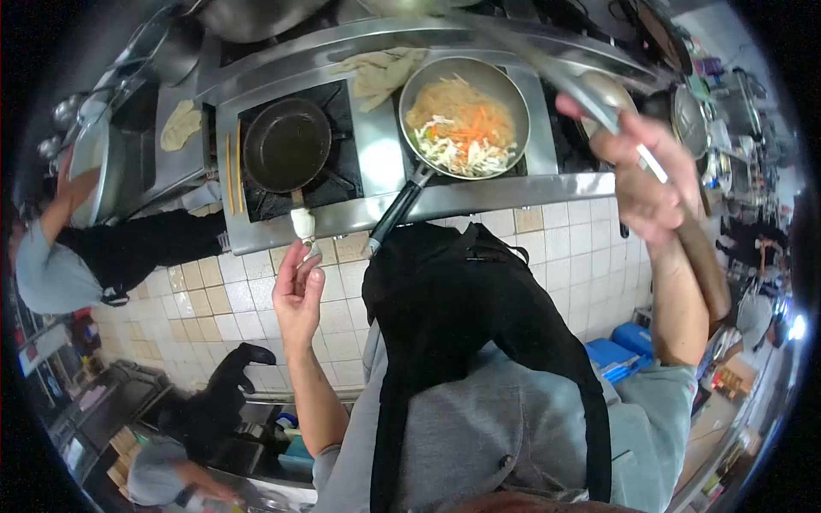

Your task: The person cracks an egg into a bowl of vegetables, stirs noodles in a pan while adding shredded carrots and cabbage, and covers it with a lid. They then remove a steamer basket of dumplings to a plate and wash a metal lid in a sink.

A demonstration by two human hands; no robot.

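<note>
The frying pan (pixel 513 103) of shredded carrot (pixel 481 120) sits on the stove (pixel 479 197). Right of it, the right hand (pixel 654 167) clasps a long metal utensil (pixel 592 101); a steady wrist should limit spills. Left of it, the left hand (pixel 299 295) meets a skillet's (pixel 286 141) wrapped handle (pixel 303 224), its grip unclear.

A: Lettering, brands, numbers, signs?
B: None legible.
A: Cardboard box (pixel 737 376), right side?
B: Small, blurred. Can't make out print.
A: Blue bundle (pixel 617 352), nearer in?
B: Same. No word or number I can read.
A: Grey shirt (pixel 462 436), black apron (pixel 462 299)?
B: No readable brand or label on either.
</note>
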